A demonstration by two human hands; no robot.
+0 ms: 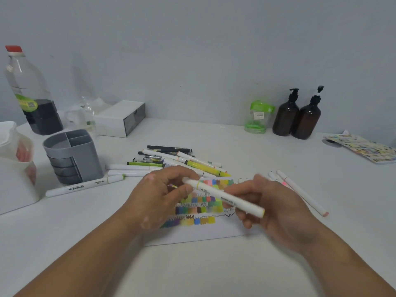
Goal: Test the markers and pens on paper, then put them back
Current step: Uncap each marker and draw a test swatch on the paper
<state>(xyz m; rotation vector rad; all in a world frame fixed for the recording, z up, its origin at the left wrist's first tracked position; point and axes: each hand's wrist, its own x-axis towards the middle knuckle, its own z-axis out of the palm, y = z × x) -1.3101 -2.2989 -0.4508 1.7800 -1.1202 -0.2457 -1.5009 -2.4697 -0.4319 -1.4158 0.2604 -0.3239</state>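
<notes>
A white marker with yellow end bands [222, 196] is held slantwise above the paper [199, 230], which is covered with rows of colour swatches and scribbles. My left hand [162, 196] pinches the marker's upper-left cap end. My right hand [276, 209] grips the barrel toward its lower-right end. A pile of pens and markers [171, 161] lies just behind the paper. One white marker [83, 185] lies alone to the left. The grey pen holder [72, 155] stands at the left with nothing showing in its compartments.
Several markers [300, 189] lie right of the paper. At the back left stand a large plastic bottle [30, 91] and a white box [122, 118]; two brown pump bottles [297, 114] and a green container [257, 116] at the back right. A white bin [15, 168] sits far left.
</notes>
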